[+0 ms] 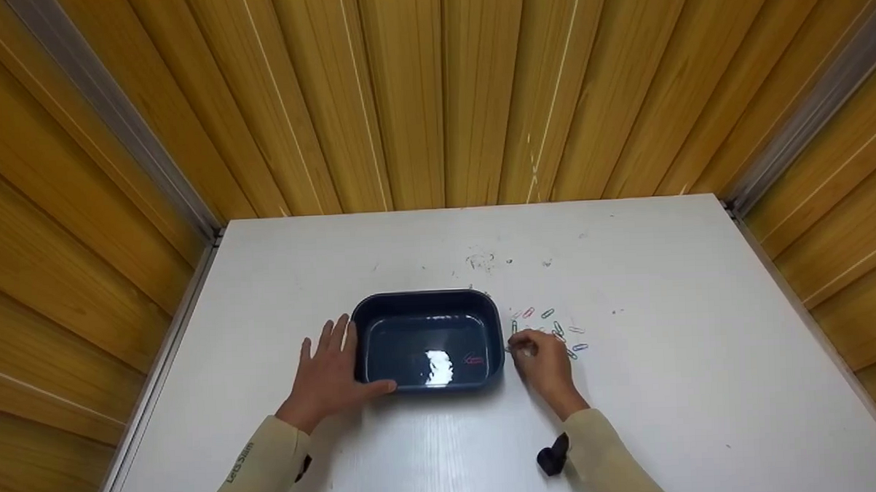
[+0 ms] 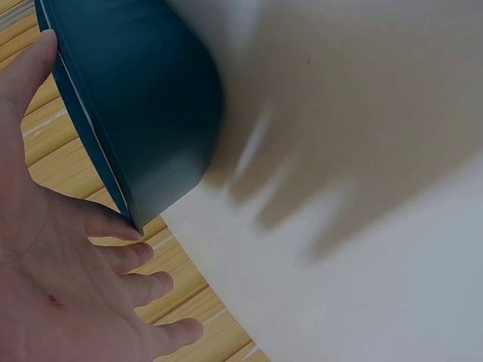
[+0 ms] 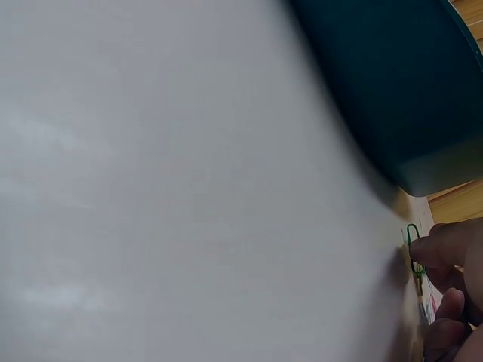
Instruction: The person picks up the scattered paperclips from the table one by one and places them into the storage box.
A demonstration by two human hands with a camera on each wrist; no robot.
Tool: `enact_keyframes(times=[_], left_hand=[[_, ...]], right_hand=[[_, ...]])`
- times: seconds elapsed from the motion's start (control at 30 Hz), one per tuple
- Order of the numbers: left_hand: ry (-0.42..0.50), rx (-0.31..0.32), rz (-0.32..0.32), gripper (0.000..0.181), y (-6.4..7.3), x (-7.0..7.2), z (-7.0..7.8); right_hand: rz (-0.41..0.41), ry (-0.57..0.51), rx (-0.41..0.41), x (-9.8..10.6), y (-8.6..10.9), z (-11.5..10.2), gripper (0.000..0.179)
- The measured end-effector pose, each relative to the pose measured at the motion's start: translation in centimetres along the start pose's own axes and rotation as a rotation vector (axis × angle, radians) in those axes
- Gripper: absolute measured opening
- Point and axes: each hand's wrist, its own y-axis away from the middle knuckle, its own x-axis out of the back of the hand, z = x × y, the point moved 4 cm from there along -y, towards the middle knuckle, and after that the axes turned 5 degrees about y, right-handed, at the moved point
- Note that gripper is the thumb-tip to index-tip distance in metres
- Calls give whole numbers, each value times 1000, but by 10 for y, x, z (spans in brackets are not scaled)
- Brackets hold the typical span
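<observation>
A dark blue rectangular tub [image 1: 428, 352] stands on the white table, with a glossy reflection and a small red mark inside. My left hand [image 1: 331, 377] lies at its left end, fingers extended along the wall and thumb on the near rim. In the left wrist view, the thumb and a finger touch the rim while the other fingers stand spread apart. Just right of the tub, my right hand [image 1: 546, 362] has its thumb and index finger together at the table. These fingertips pinch a green paper clip [image 3: 410, 235]; its far part is hidden behind them.
Several loose paper clips lie around the right hand, among them a red one [image 1: 529, 312], a green one [image 1: 547, 313] and a blue one [image 1: 580, 347]. Dark scuffs [image 1: 480, 260] mark the table behind the tub. Wood-patterned walls [image 1: 418, 94] enclose the table.
</observation>
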Motion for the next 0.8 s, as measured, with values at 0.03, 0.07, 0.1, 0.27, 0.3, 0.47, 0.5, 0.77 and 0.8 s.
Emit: enact_keyframes(times=[0.03,0.07,0.1,0.27,0.3,0.47,0.5,0.77,0.8], left_hand=[[-1,2,-1,123,0,0,0],[2,0,-1,123,0,0,0],[1,0,-3,124,0,0,0],[1,4,-11,124,1,0,0],[0,6,-16,125,1,0,1],[4,7,-21,125,0,0,1],[3,8,-23,125,0,0,0],[14,-1,5,123,0,1,1],[13,-3,8,123,0,1,1]], right_hand=[[0,-8,-1,0,0,0,20],[1,-14,-3,1,0,0,20],[3,-19,-5,1,0,0,20],[4,-42,-22,4,1,-1,22],[1,-46,-27,4,1,-1,23],[-6,-63,-45,7,2,-4,20],[-6,-66,-48,8,2,-4,19],[23,-62,-40,14,3,-13,18],[26,-64,-40,15,3,-13,17]])
